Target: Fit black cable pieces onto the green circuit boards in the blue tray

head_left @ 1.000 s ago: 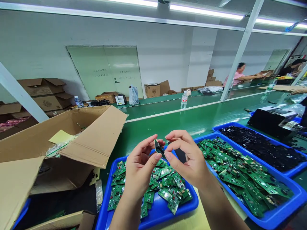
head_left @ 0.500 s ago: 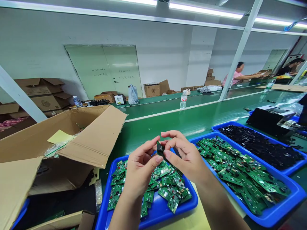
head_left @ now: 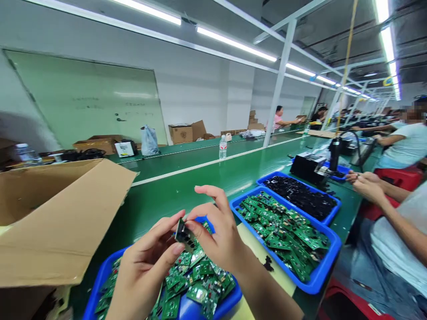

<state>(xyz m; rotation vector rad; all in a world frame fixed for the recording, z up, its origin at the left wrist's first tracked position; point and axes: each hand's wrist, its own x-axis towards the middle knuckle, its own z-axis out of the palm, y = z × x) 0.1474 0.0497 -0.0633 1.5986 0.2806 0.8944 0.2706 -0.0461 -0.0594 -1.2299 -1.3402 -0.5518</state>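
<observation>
My left hand (head_left: 147, 262) pinches a small green circuit board (head_left: 180, 231) by its edges, between thumb and fingers. A black part shows on the board's face. My right hand (head_left: 216, 235) has its thumb and index finger closed at the board's right side, with another finger raised. Whether a tiny piece lies between those right fingertips is hidden. Both hands are over a blue tray (head_left: 235, 295) of loose green boards (head_left: 200, 271). To the right, a second blue tray (head_left: 316, 284) holds a heap of longer green boards (head_left: 283, 233).
Behind the second tray, another blue tray (head_left: 336, 209) holds small black parts (head_left: 296, 195). An open cardboard box (head_left: 66, 226) stands at left. A water bottle (head_left: 223, 147) is on the green bench (head_left: 180, 191). A co-worker's hands (head_left: 368, 184) are at the right, near a black device (head_left: 308, 166).
The view has swung right, bringing the seated co-worker and the long bench into sight. My hands still hold the board, which is turned slightly; a right finger is raised higher.
</observation>
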